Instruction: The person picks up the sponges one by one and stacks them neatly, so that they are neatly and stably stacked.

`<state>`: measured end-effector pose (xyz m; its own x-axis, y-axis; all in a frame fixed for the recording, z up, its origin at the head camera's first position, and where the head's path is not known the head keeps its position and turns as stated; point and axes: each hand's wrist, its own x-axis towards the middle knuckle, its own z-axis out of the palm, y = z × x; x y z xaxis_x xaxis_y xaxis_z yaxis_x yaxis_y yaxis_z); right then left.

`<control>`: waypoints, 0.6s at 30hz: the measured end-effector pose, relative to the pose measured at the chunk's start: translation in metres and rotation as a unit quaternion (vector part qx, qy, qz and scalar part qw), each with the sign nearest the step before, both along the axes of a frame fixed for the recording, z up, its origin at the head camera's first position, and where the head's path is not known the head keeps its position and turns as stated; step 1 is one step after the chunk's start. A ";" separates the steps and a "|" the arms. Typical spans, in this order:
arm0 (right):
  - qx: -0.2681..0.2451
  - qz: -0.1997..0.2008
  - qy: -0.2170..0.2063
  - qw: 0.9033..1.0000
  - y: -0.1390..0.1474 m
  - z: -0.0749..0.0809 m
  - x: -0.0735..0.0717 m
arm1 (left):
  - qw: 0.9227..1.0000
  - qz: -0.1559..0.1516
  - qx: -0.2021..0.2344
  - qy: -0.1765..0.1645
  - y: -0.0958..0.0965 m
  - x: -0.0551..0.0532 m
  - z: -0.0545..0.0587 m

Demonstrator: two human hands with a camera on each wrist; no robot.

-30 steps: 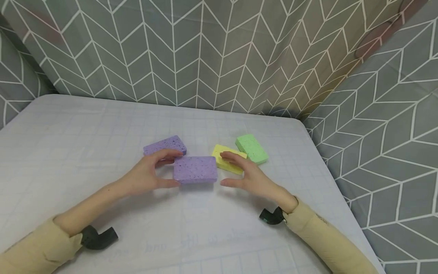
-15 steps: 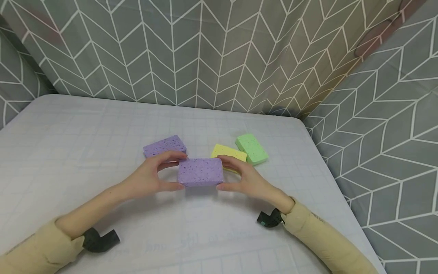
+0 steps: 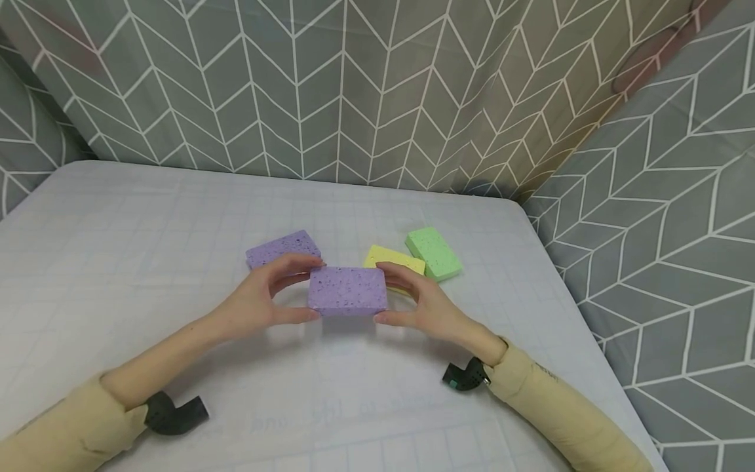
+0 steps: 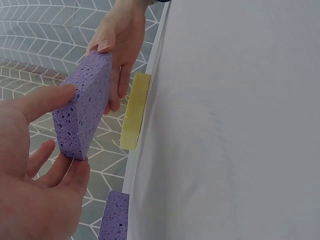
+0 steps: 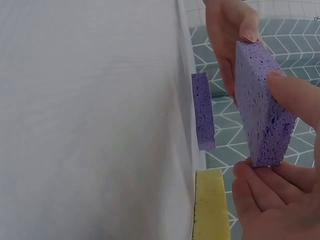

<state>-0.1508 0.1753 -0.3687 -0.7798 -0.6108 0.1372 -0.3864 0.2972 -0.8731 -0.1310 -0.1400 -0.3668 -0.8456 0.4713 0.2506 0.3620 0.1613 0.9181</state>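
Observation:
A purple sponge (image 3: 348, 290) with a pitted surface is held above the table between both hands. My left hand (image 3: 265, 294) pinches its left end, thumb on the near edge and fingers on the far edge. At the opposite end, my right hand (image 3: 421, 296) pinches it the same way. Both wrist views show the sponge (image 4: 85, 105) off the tabletop, gripped at its two ends. Behind the left hand lies a second purple sponge (image 3: 283, 248), partly covered by the fingers. A yellow sponge (image 3: 392, 257) lies behind the right hand, its near part hidden.
A green sponge (image 3: 433, 254) lies beside the yellow one, to its right. White cloth with faint grid lines covers the table (image 3: 147, 216). Grey curtains (image 3: 318, 85) with white chevron lines hang behind the table and along its right side.
The left hand has carried the purple sponge slightly right. The right hand, apart from it a second ago, has taken hold of its right end.

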 end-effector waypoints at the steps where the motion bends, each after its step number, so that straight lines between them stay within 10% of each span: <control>1: -0.003 0.000 -0.001 1.000 0.000 0.000 0.000 | 1.000 -0.003 0.008 0.001 0.001 0.000 -0.001; 18: -0.021 -0.002 0.040 0.999 0.000 -0.014 0.001 | 0.999 -0.012 0.051 -0.014 0.000 -0.006 -0.019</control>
<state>-0.1500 0.1750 -0.3829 -0.7683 -0.5995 0.2244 -0.4537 0.2627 -0.8516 -0.1373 -0.1398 -0.3862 -0.8417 0.4652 0.2739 0.3382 0.0588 0.9393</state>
